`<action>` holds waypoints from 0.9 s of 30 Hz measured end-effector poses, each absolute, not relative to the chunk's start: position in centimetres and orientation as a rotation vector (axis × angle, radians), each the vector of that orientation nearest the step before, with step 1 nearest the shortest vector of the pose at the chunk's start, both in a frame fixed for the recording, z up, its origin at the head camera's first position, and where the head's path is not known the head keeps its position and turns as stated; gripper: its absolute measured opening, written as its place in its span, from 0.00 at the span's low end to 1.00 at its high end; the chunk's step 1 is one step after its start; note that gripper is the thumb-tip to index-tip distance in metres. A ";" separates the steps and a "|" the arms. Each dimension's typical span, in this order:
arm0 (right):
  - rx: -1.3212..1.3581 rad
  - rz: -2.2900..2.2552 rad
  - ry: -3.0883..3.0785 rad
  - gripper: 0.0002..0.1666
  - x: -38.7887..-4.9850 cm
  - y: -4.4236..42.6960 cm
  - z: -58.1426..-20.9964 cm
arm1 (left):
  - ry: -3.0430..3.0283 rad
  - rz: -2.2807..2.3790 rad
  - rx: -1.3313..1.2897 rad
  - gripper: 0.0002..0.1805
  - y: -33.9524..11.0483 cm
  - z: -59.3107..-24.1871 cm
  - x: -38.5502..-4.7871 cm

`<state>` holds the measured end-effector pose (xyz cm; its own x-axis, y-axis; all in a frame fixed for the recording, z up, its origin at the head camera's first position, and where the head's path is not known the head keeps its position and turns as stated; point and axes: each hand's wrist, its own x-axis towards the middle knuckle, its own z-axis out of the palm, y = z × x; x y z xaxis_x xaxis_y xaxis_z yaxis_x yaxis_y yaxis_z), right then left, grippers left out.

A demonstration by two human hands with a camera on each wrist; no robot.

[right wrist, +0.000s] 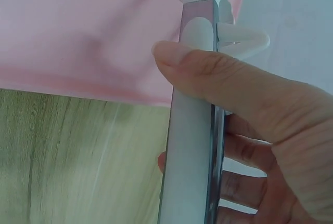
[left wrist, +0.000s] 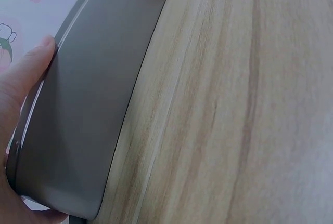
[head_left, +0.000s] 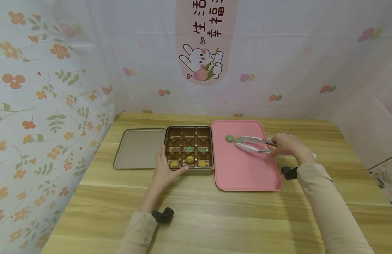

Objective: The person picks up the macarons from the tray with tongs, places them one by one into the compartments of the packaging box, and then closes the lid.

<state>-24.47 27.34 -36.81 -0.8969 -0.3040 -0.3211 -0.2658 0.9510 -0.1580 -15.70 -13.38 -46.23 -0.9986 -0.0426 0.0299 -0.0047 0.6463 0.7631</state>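
In the head view, a gold-lined tin box [head_left: 189, 170] with several compartments stands in the middle of the table. Two green macarons [head_left: 189, 149] sit in its middle row and three yellow ones [head_left: 190, 159] in its front row. My left hand [head_left: 164, 173] holds the box at its front left corner; the thumb lies along the front rim. On the pink tray [head_left: 243, 173], my right hand [head_left: 288, 145] grips metal tongs [head_left: 257, 149] with white tips. Those tips stand around a green macaron [head_left: 238, 140]; firm contact cannot be told. Another green macaron [head_left: 229, 138] lies just left.
A flat metal lid [head_left: 140, 148] lies against the left side of the box. The tray stands close to the box's right side. Printed cloth [head_left: 145, 53] hangs behind and to the left of the wooden table [head_left: 208, 218].
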 end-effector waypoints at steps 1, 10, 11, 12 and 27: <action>-0.418 -0.155 2.758 0.15 -24.5 27.4 -36.8 | -2.813 -1.304 0.040 0.68 -13.4 -46.2 -15.7; -0.469 -0.138 2.780 0.16 -24.3 27.1 -36.9 | -2.825 -1.296 0.034 0.67 -13.6 -46.0 -15.7; -0.474 -0.136 2.786 0.16 -24.3 27.1 -36.9 | -2.826 -1.294 0.032 0.67 -13.6 -46.0 -15.7; -0.478 -0.133 2.794 0.16 -24.3 27.0 -36.8 | -2.826 -1.295 0.030 0.67 -13.6 -46.0 -15.7; -0.512 -0.107 2.817 0.18 -24.7 25.5 -35.2 | -2.828 -1.296 0.034 0.67 -13.5 -46.1 -15.6</action>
